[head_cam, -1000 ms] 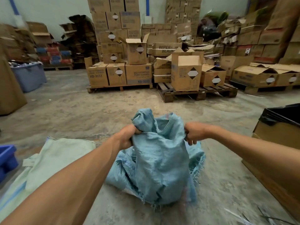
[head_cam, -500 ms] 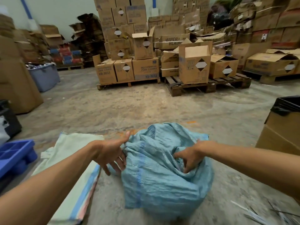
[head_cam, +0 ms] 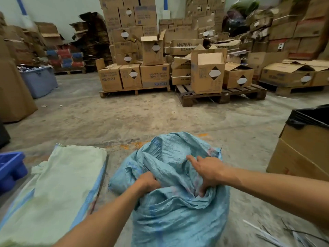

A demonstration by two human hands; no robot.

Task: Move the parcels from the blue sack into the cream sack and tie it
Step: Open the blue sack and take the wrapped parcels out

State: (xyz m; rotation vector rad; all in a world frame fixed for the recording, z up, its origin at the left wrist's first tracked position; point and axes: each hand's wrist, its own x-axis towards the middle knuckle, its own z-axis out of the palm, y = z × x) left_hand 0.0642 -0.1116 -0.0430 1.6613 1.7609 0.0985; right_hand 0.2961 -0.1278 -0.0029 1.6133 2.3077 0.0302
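Observation:
The blue sack (head_cam: pixel 178 216), woven and crumpled, stands on the concrete floor right in front of me, its top folded over and bunched. My left hand (head_cam: pixel 148 181) is closed on a fold of the blue sack at its left side. On the sack's upper right folds lies my right hand (head_cam: pixel 207 171); its thumb and lower fingers pinch the cloth while two fingers point outward. The cream sack (head_cam: pixel 58 189), with blue edge stripes, lies flat on the floor to the left. No parcels show; the blue sack hides its contents.
A blue plastic crate (head_cam: pixel 10 168) sits at the far left edge. A cardboard bin lined with black plastic (head_cam: pixel 306 150) stands at the right. Loose white strips (head_cam: pixel 277 236) lie at the lower right. Pallets of cardboard boxes (head_cam: pixel 153 75) fill the back, with bare floor between.
The sack was held up by its neck, then set down. Both hands have shifted lower onto its folded top, and the left hand has closed on a fold.

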